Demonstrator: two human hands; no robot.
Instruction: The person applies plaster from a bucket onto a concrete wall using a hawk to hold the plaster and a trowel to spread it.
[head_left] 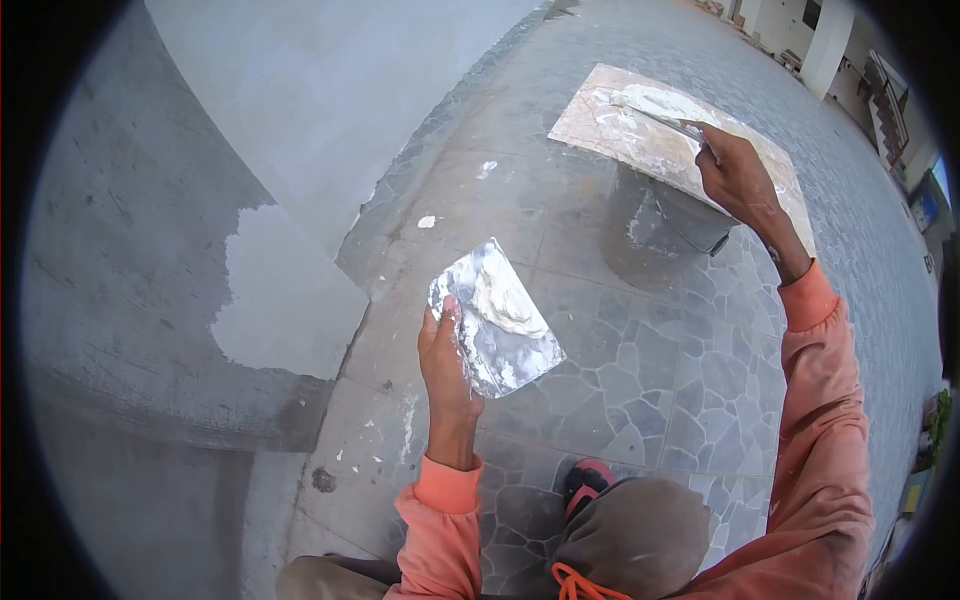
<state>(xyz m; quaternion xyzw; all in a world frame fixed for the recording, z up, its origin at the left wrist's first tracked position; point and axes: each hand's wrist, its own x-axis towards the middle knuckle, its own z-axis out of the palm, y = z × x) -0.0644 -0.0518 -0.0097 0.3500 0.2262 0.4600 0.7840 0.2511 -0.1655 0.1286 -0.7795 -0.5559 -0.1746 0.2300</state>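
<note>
My left hand (447,365) grips a smeared metal scraper plate (505,362) by its edge, with the thumb on top. A thick lump of white putty (507,298) sits on that plate. My right hand (738,178) is closed round the handle of a putty knife (655,119), reaching out to the upper right. The knife's blade lies at a patch of white putty (668,100) on a stained flat board (578,122). Beneath the board stands a grey bucket (648,225). My right fingers partly hide the knife's handle.
On the left rises a grey wall (130,230) with a smooth whitish coated area (290,290). Stone-patterned floor tiles (620,390) carry dried white splatters (427,222). My knee (640,535) and shoe (588,482) are at the bottom. A white pillar (828,50) stands far back.
</note>
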